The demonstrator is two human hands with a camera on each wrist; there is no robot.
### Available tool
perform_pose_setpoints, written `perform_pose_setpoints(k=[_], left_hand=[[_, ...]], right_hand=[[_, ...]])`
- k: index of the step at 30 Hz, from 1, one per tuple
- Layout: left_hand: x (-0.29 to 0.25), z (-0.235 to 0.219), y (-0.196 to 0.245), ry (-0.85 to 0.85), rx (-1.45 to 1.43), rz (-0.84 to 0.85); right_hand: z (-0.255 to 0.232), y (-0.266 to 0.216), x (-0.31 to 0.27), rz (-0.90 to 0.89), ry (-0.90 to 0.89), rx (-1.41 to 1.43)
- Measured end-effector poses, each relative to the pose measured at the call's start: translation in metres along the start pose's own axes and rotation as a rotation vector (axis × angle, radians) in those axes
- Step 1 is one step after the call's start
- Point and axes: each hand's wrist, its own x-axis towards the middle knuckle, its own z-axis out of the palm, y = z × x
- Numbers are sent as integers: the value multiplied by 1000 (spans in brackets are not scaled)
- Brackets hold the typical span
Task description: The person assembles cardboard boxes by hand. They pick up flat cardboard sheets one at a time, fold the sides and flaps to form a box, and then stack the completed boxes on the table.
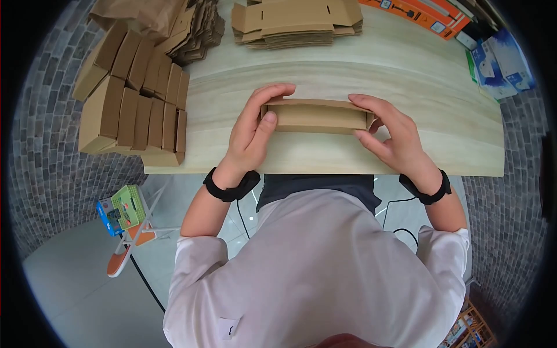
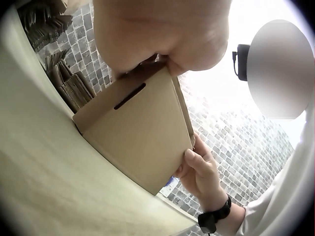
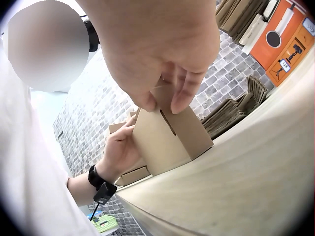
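A long, narrow cardboard box (image 1: 322, 118) with an open top lies across the front of the table between both hands. At its left end, my left hand (image 1: 249, 130) holds the wall, thumb at the near corner and fingers round the far side. My right hand (image 1: 400, 133) grips the opposite end, its thumb low at the near corner and its fingers over the far edge. A slot shows in the end of the box (image 2: 140, 130) beneath the left hand in the left wrist view. In the right wrist view, fingers and thumb pinch the upper edge of the box (image 3: 160, 140).
Several made-up cardboard boxes (image 1: 130, 98) stand stacked in two tiers at the table's left. Behind them are folded cardboard pieces (image 1: 194, 35), with a flat cardboard stack (image 1: 296, 23) at the back. An orange box (image 1: 420, 14) and blue-and-white packs (image 1: 499, 64) lie at back right.
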Motion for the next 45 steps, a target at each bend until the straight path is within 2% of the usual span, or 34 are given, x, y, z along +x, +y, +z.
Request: perform_pose_setpoints(k=[3,5,9,11,14,17,20,24,26,30,32,33,35,39,41,42,44,45], left_hand=[[-1,5,0,21,-48,-46],[1,5,-2,1,11,107],[0,-1,-2,-66,112,131],[-1,-8,3,-107,213,26],[-2,-12,7,-69,354,-12],[-7,-10,5,-3,236,-56],[-8,-7,1,47,216,-29],[-5,-8,11,38,179,-50],[-4,-9,15,11,213,-139],[1,-10,15,19,135,-146],[8,-7,20,111,66,-166],[11,-9,20,113,66,-165],[18,-10,18,101,335,-84],[9,-5,24,37,394,-88],[-3,-5,10,159,227,-202],[-4,-5,0,158,226,-204],[1,-8,-10,246,37,-392],[4,-9,-10,261,45,-389]], right_hand=[[0,0,0,4,0,8],[-1,0,1,9,2,16],[-2,0,-1,16,-3,17],[-1,1,-1,3,8,-15],[-2,6,-4,-38,8,-104],[-1,11,-8,-41,-2,-122],[0,9,-9,-14,5,-92],[1,9,-9,-47,12,-95],[3,7,-9,-9,34,-51],[-5,5,-4,90,-20,34],[-10,0,5,265,6,170],[-10,3,9,263,5,169],[-10,10,17,108,64,6],[-10,17,12,24,-30,-194],[-13,12,5,234,-11,63],[-13,16,5,238,-12,64],[-10,27,6,564,63,176],[-7,32,8,549,54,179]])
